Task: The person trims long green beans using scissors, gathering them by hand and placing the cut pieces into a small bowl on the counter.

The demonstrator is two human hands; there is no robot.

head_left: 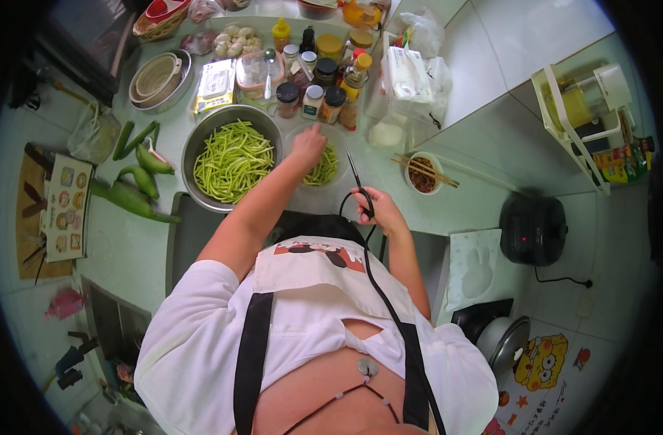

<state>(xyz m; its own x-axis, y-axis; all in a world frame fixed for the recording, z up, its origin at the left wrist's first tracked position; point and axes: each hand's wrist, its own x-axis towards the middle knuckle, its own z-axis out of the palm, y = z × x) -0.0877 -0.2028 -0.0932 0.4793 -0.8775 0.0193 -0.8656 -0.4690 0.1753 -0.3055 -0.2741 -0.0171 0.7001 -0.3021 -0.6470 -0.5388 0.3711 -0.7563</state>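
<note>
My left hand [309,147] is over a clear round bowl [337,138] that holds some thin light-green vegetable strips [321,171]. Its fingers look curled together, with the tips partly hidden. Black-handled scissors [357,174] are in my right hand [382,209], blades pointing away from me, just right of that bowl. To the left stands a large steel bowl [276,130] heaped with similar green strips [233,159]; my left forearm passes along its right side.
Several green gourd-like vegetables [132,197] lie left of the steel bowl. Seasoning jars [313,101] crowd the back. A white cup [424,174] with chopsticks across it stands right, and a black cooker [533,230] farther right. A black cable [378,286] runs down my apron.
</note>
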